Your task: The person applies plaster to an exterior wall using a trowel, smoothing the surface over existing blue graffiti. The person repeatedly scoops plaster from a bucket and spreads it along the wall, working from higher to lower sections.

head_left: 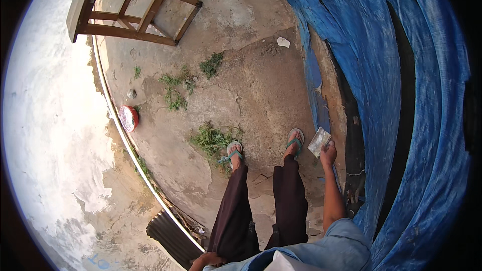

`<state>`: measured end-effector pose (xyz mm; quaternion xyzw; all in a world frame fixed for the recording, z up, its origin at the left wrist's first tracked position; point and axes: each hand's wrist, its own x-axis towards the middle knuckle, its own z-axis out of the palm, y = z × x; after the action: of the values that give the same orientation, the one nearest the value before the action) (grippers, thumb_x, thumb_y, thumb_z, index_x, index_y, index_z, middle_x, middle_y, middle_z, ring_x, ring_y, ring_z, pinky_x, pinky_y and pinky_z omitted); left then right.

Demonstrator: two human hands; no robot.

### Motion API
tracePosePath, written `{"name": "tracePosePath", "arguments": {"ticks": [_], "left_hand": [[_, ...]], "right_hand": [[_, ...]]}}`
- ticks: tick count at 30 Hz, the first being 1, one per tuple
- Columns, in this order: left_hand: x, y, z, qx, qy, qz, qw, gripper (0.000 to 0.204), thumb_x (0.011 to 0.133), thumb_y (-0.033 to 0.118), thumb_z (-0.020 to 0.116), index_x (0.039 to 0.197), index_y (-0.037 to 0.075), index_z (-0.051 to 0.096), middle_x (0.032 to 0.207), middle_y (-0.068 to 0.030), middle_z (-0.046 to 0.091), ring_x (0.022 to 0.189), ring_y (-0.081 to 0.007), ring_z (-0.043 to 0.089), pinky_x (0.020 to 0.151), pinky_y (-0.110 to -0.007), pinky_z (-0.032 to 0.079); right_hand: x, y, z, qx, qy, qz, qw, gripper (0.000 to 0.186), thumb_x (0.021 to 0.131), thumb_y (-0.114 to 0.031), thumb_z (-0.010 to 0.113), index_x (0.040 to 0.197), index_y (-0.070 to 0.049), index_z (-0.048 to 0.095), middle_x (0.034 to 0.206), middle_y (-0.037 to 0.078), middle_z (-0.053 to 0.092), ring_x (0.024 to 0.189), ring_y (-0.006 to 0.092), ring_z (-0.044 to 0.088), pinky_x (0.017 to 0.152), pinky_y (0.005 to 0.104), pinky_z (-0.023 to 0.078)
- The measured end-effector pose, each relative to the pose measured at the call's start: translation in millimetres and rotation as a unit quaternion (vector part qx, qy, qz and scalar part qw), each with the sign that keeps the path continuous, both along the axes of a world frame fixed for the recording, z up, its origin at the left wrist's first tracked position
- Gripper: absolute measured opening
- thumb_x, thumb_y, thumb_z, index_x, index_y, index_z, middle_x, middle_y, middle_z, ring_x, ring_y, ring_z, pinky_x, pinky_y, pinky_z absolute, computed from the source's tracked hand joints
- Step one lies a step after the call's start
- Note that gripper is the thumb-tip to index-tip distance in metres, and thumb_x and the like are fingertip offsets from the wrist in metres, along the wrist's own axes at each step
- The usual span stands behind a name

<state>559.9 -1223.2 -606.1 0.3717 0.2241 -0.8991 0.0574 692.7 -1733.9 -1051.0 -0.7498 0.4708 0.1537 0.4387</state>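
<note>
My right hand (329, 154) is closed on the edge of a flat, crumpled, greyish-white packet (319, 141) and holds it out beside my right foot, near the blue tarp. The packet looks partly see-through, and its contents cannot be made out. Low in the picture, my left hand (207, 259) hangs beside my left thigh, against the dark trousers (232, 216). Its fingers are mostly hidden, and nothing shows in it. I stand on worn concrete in green-strapped flip-flops (235, 149).
A blue tarp (361, 55) hangs along the right. At the upper left lies a wooden frame (135, 32). A white pipe (145, 175) runs along the pale left wall, with a red basin (128, 118) beside it. Weeds (213, 139) grow by my left foot; corrugated sheet (173, 238) leans below.
</note>
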Motion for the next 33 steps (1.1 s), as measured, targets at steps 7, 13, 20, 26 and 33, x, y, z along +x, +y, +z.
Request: {"name": "tracePosePath", "arguments": {"ticks": [7, 13, 20, 26, 33], "left_hand": [[33, -2, 37, 0.09, -0.361, 0.04, 0.927, 0.059, 0.081, 0.06, 0.058, 0.11, 0.009, 0.069, 0.108, -0.0208, 0.068, 0.107, -0.0329, 0.063, 0.091, -0.043, 0.048], [33, 66, 84, 0.168, -0.603, 0.273, 0.73, 0.033, 0.088, 0.041, 0.054, 0.089, 0.009, 0.058, 0.072, -0.0079, 0.069, 0.075, -0.0299, 0.068, 0.071, -0.044, 0.051], [-120, 257, -4, 0.318, -0.64, 0.45, 0.536, 0.038, 0.095, 0.038, 0.049, 0.09, 0.003, 0.065, 0.078, -0.0128, 0.071, 0.073, -0.0243, 0.07, 0.072, -0.04, 0.053], [-274, 370, 18, 0.592, -0.477, 0.584, 0.283, 0.031, 0.095, 0.026, 0.055, 0.097, -0.004, 0.063, 0.083, -0.0164, 0.071, 0.077, -0.023, 0.07, 0.072, -0.037, 0.054], [-213, 504, 170, 0.475, -0.577, 0.665, 0.001, 0.019, 0.1, 0.024, 0.052, 0.096, 0.006, 0.052, 0.085, -0.0076, 0.066, 0.082, -0.0156, 0.064, 0.079, -0.03, 0.05]], "right_hand": [[58, 55, 203, 0.235, -0.018, -0.077, 0.969, 0.028, 0.09, -0.006, 0.061, 0.117, -0.005, 0.053, 0.085, 0.007, 0.063, 0.051, 0.0103, 0.054, 0.045, 0.0254, 0.047], [124, 143, 292, 0.244, 0.053, 0.025, 0.968, 0.029, 0.087, -0.02, 0.059, 0.114, -0.01, 0.053, 0.089, 0.005, 0.061, 0.068, 0.0143, 0.059, 0.055, 0.0311, 0.052], [209, 384, 174, 0.225, -0.02, 0.118, 0.967, 0.014, 0.084, -0.017, 0.053, 0.093, -0.005, 0.053, 0.082, 0.009, 0.051, 0.069, 0.0236, 0.058, 0.066, 0.0467, 0.053], [151, 739, 376, 0.358, 0.078, 0.374, 0.852, 0.043, 0.084, -0.01, 0.058, 0.125, -0.003, 0.045, 0.105, 0.015, 0.06, 0.087, 0.0315, 0.067, 0.067, 0.0473, 0.059], [-21, 1053, 684, 0.304, -0.602, 0.673, 0.304, 0.026, 0.067, 0.011, 0.064, 0.089, -0.002, 0.061, 0.098, 0.011, 0.069, 0.097, 0.0337, 0.066, 0.099, 0.0499, 0.047]]}}
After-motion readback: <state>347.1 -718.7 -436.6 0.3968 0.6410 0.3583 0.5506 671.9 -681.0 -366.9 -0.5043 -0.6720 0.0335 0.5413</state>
